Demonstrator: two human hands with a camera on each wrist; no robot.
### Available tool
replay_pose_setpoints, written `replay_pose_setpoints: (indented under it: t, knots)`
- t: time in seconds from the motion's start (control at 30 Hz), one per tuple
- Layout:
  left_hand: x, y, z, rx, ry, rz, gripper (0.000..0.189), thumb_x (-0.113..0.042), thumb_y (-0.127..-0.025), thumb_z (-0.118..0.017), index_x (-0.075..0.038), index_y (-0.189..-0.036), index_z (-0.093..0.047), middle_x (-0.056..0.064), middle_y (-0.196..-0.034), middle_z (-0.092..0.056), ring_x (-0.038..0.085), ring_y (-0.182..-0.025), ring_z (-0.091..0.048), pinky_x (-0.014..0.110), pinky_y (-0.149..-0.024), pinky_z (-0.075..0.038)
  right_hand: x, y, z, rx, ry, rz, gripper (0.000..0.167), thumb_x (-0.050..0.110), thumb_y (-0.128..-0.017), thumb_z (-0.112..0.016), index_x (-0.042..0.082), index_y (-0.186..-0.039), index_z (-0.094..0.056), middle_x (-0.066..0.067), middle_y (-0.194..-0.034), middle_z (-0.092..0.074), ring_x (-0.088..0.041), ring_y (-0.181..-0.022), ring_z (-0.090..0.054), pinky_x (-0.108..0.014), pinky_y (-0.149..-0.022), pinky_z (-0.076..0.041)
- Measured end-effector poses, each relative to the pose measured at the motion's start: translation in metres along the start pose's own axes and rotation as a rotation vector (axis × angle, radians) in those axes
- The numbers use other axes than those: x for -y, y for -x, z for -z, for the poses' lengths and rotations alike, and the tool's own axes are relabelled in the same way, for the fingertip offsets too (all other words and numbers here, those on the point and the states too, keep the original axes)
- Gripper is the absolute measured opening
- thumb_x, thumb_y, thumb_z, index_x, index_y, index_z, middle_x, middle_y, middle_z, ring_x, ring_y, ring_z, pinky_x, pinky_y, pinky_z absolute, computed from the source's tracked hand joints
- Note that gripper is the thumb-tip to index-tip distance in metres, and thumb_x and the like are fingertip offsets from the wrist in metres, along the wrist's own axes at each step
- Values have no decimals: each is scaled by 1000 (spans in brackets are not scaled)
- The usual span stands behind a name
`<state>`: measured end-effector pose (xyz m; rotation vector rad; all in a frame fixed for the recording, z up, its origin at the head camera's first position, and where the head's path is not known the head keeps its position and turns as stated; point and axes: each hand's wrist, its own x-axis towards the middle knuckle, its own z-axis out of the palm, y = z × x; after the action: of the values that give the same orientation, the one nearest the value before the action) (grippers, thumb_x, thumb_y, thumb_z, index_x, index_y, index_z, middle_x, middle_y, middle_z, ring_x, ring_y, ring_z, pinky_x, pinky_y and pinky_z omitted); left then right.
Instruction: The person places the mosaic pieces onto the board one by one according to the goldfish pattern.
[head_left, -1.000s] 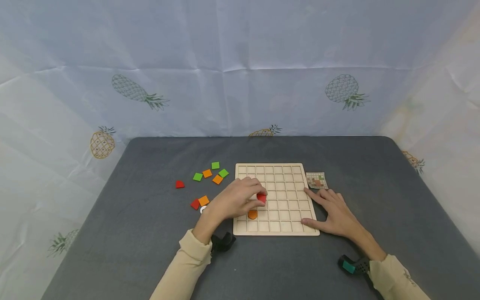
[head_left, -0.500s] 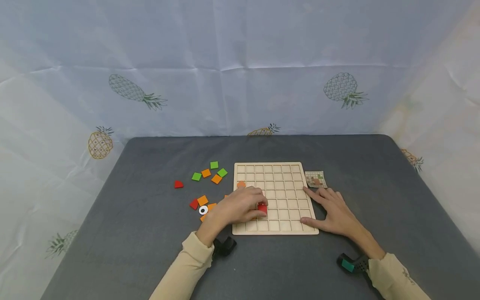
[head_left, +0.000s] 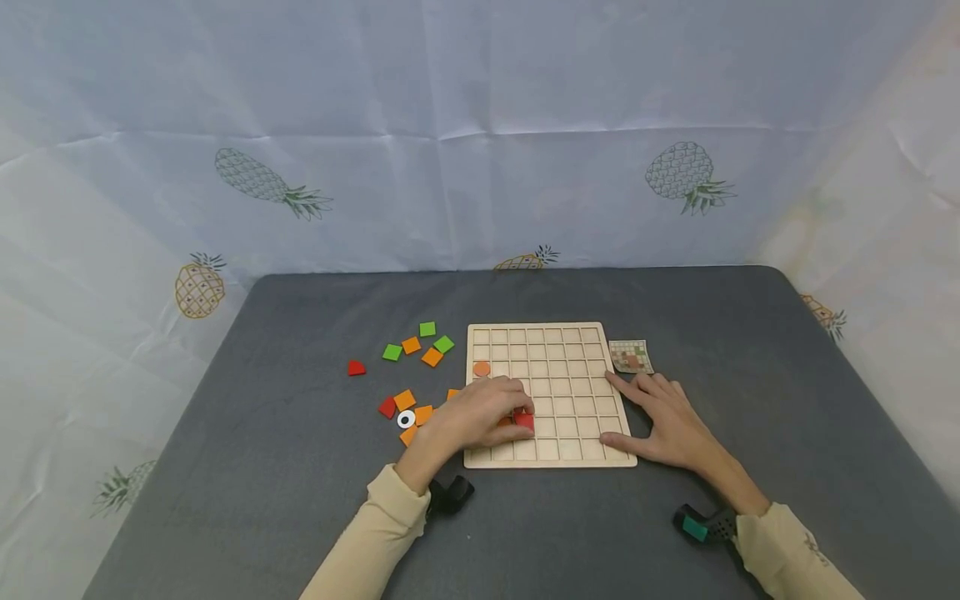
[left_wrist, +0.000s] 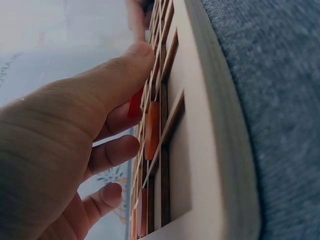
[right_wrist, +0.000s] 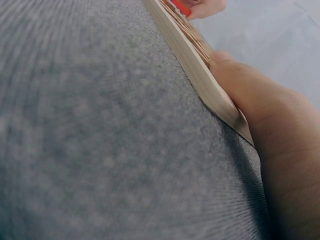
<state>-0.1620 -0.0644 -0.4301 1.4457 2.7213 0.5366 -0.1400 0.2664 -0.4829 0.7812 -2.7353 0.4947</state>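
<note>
Thumb and fingers of my left hand pinch a red tile low over the gridded wooden board. In the left wrist view the tile is a thin red sliver between the fingertips, right at the grid's ridges. Beside it, partly behind the hand, an orange piece sits in a cell. An orange round piece lies at the board's left side. Spread out at the board's right edge is my right hand; in the right wrist view its thumb rests on the wooden rim.
Left of the board lie loose orange tiles, green tiles, red pieces and a white disc with a black dot. A small patterned card lies by the board's right edge. All rest on a dark grey table.
My left hand has moved the red tile toward the near side of the board and down to the grid, uncovering the orange round piece at left. The right hand stays in place.
</note>
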Motion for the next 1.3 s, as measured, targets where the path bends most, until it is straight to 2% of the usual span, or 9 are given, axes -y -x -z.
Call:
replay_pose_setpoints:
  t: [0.3, 0.83, 1.13, 1.3]
  knots:
    - [1, -1, -5, -41, -15, -14, 19, -36, -93, -76, -17, -96, -74, -5, -88, -64, 8, -80, -54, 23, -76, -46, 0, -1, 0, 7, 0, -3, 95, 54, -73, -85, 15, -152, -51, 2, -96, -50, -8, -83, -29, -27, -78, -15]
    - [-1, 1, -3, -10, -26, 24, 21, -39, -93, -75, -19, -99, -76, -6, -89, -66, 8, -81, -55, 22, -75, -43, 1, -1, 0, 10, -3, -13, 94, 53, -72, -85, 15, -152, -51, 1, -97, -51, -8, -82, -29, -28, -77, -15]
    - [0, 0, -4, -15, -7, 11, 19, -36, -93, -76, -19, -100, -77, -6, -93, -69, 7, -83, -58, 23, -78, -46, 0, -1, 0, 9, -1, -10, 95, 53, -72, -85, 15, -152, -51, 3, -95, -49, -8, -82, -28, -28, -77, -15]
    - [0, 0, -3, -21, -10, 1, 19, -36, -92, -76, -19, -99, -77, -6, -91, -68, 8, -81, -58, 22, -76, -45, 0, -1, 0, 9, 1, -9, 94, 53, -72, -85, 15, -151, -51, 3, -95, -49, -8, -82, -28, -27, -78, -15]
